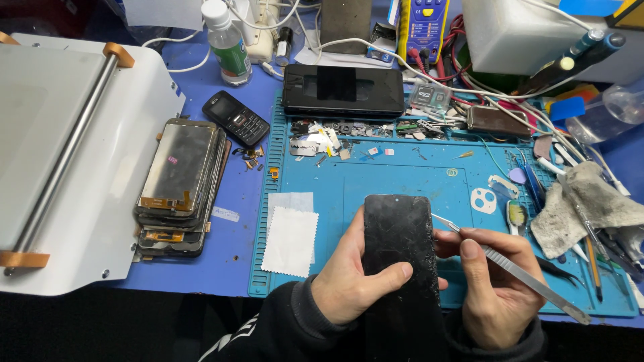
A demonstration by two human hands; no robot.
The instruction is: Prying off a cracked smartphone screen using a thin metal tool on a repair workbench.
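On the far left sits a big white machine [74, 167] with a smooth top and a shiny metal bar across it. Next to it is a stack of old phone screens [180, 184], flat and dull, and behind them a small black button phone [236, 118] and a clear plastic bottle [227, 43]. Then comes the blue rubber mat [376, 181] with little bumps along its edge, and on it a soft white wipe [290, 240] with zigzag sides. The left hand [349, 278] is wrapped around a black phone screen [401, 258], thumb pressed on the front, holding it up just above the mat. The glass looks cracked and scratchy on its right side. The right hand [493, 281] is closed around thin metal tweezers [510, 268], and the sharp tip touches the right edge of the screen. This looks like the prying step, where the tip works at the broken edge. The next move would need a gentle, steady push, so that no glass snaps. Far right lies a crumpled grey rag [587, 204] among small tools.
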